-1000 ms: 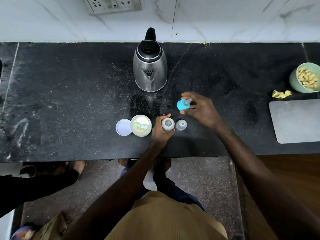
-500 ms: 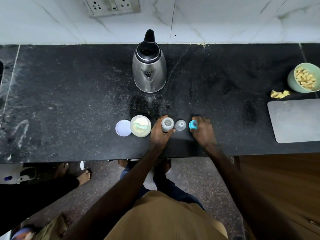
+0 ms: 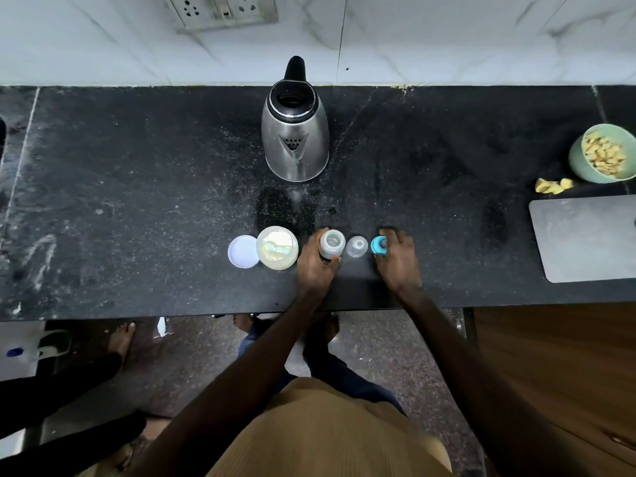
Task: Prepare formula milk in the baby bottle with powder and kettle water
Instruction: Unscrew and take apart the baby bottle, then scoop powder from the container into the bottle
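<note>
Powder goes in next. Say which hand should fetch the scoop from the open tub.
Right, probably. The left hand grips the bottle beside the tub, steadying it; the right hand only holds the blue teat ring on the counter and can let go.

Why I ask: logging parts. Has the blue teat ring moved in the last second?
Yes: the blue teat ring moved away from the kettle, down beside the clear cap.

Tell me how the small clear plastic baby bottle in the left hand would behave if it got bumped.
The small clear plastic baby bottle looks empty and open-topped, so it is probably light and would slide or tip easily. It stands upright on what seems a narrow base, though the left hand gripping it should steady it.
</note>
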